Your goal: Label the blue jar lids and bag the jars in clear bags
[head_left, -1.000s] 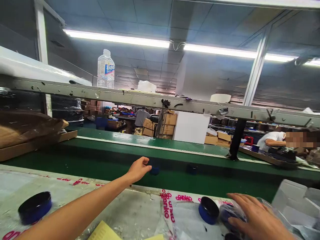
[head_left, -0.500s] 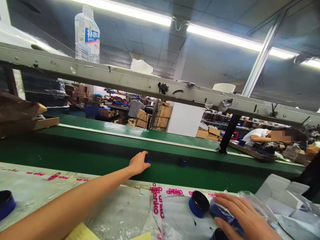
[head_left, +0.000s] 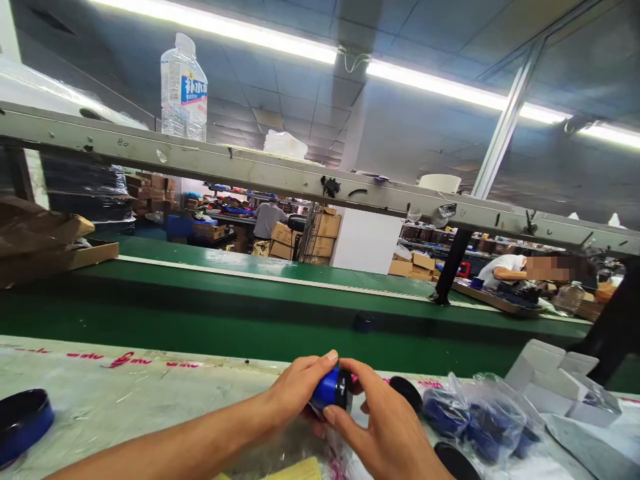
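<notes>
Both hands meet near the bottom centre, around a blue cylindrical part with a black rim (head_left: 330,390). My left hand (head_left: 295,390) grips its left side, thumb on top. From the right, my right hand (head_left: 383,420) has its thumb and fingers closed on the black end. Just behind the right hand sits a round black-topped piece (head_left: 406,393), partly covered by it. Clear plastic bags with blue parts (head_left: 483,417) lie to the right. Another black round piece (head_left: 455,461) is at the bottom edge.
A blue ring (head_left: 25,423) sits at far left, an open white box (head_left: 560,380) at right. Beyond the worktop runs a green conveyor (head_left: 200,323) carrying a dark blue piece (head_left: 364,322). A metal shelf beam (head_left: 280,175) crosses above. Two people are farther back.
My left hand has come back from the conveyor with the blue part. My right hand has moved left from the bagged parts and closed on the same part.
</notes>
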